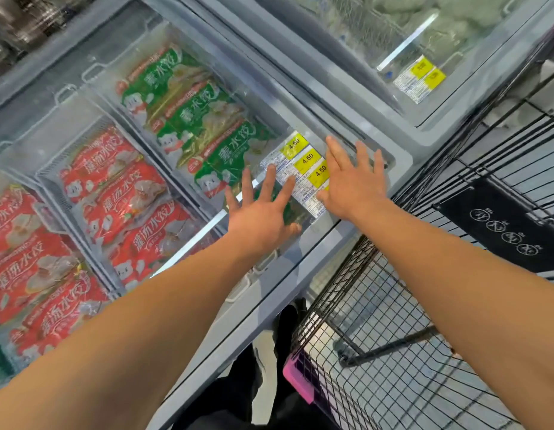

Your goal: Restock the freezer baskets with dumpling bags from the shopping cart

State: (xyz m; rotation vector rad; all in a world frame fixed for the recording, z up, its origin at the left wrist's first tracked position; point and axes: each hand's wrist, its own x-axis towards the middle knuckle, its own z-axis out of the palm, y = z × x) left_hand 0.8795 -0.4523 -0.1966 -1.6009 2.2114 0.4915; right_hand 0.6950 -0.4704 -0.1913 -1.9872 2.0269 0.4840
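Note:
Both my hands lie flat, fingers spread, on the glass lid (303, 97) of the chest freezer. My left hand (260, 206) presses the glass over the green dumpling bags (201, 119). My right hand (351, 178) rests beside it near the lid's right frame, just right of the yellow price labels (306, 161). Neither hand holds anything. Under the glass, a row of green bags fills one wire basket. Red dumpling bags (123, 197) fill the basket to its left, and more red bags (24, 262) lie further left. The black wire shopping cart (393, 321) stands at my right; I see no bags in it.
A second freezer (424, 48) with pale frozen goods and yellow labels adjoins at the upper right. The cart has a pink corner bumper (297, 380) and a black sign panel (505, 228). My dark trousers and shoes show between freezer and cart.

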